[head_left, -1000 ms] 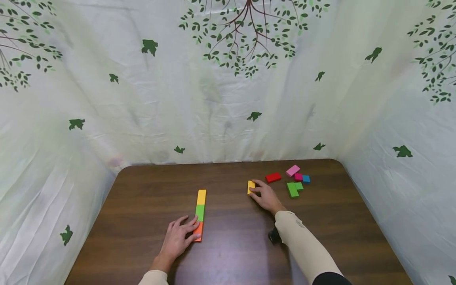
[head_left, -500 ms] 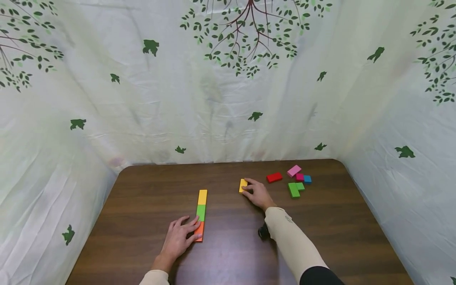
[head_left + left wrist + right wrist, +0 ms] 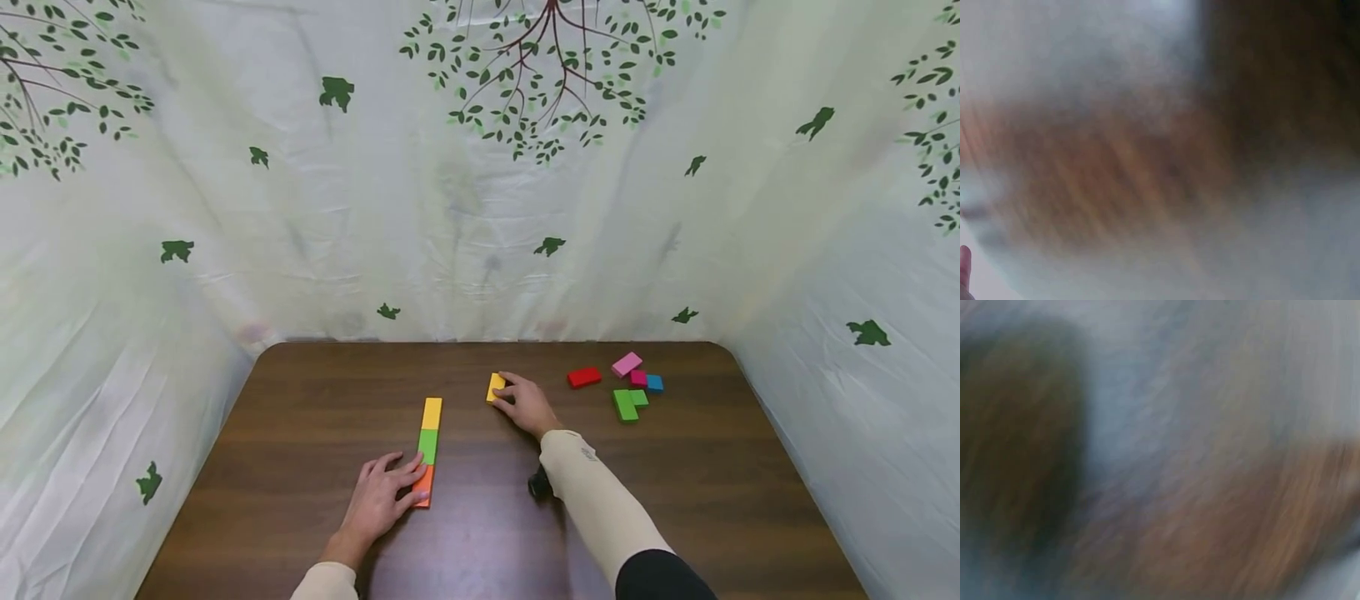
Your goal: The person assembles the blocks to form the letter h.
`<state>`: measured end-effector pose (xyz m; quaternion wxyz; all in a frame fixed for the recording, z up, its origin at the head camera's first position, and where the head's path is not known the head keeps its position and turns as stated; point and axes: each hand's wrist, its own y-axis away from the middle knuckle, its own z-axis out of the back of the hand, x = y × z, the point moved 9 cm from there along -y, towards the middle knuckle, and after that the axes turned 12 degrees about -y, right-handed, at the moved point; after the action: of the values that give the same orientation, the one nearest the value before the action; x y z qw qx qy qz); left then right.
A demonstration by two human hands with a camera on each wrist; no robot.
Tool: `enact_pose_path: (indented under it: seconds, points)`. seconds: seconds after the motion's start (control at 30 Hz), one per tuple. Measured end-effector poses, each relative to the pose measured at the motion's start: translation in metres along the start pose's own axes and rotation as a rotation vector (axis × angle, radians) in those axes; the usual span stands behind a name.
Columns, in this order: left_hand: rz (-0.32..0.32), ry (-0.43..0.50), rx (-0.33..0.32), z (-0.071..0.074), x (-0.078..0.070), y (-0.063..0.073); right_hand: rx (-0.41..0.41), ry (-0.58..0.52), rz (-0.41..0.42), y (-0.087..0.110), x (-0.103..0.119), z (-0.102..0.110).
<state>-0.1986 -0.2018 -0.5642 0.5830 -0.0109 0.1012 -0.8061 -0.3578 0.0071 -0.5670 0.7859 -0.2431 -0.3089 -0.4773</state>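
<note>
A column of three flat blocks, yellow [image 3: 432,413], green [image 3: 427,446] and orange [image 3: 426,485], lies end to end on the brown table [image 3: 300,417] in the head view. My left hand [image 3: 381,498] rests at the left side of this column, fingers spread, with fingertips and thumb touching the orange block. To the right of the column's far end, my right hand [image 3: 528,405] pinches another yellow block [image 3: 495,387] between thumb and fingers. Both wrist views are mostly blur; a fingertip [image 3: 964,265] shows at the left wrist view's lower left corner.
At the back right lie a red block [image 3: 584,377], a pink one [image 3: 626,364], a magenta one [image 3: 638,379], a blue one [image 3: 655,384] and green ones [image 3: 625,406]. A white curtain [image 3: 480,292] with printed leaves hangs behind the table's far edge.
My right hand has moved left with the yellow block, away from the loose blocks and toward the column. The left hand stays at the orange block. The head view has shifted slightly.
</note>
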Motion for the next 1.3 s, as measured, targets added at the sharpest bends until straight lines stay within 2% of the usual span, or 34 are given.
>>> enact_pose_path:
  seconds: [0.2,0.5,0.77,1.17,1.3]
  points:
    - [0.011,0.012,0.022,0.001,0.002,0.0,0.054,0.025,0.044,-0.009,0.011,-0.011]
    - [0.032,0.042,0.053,0.0,0.004,0.001,0.057,0.054,0.067,-0.021,0.02,-0.024]
    - [0.006,0.049,0.011,0.001,0.0,0.0,0.061,0.074,0.079,-0.026,0.028,-0.03]
    - [0.013,0.047,0.006,0.001,0.004,0.002,0.077,0.023,0.057,-0.039,0.043,-0.045]
    - [0.014,0.057,0.01,0.001,0.004,0.002,0.075,-0.028,0.061,-0.042,0.049,-0.05]
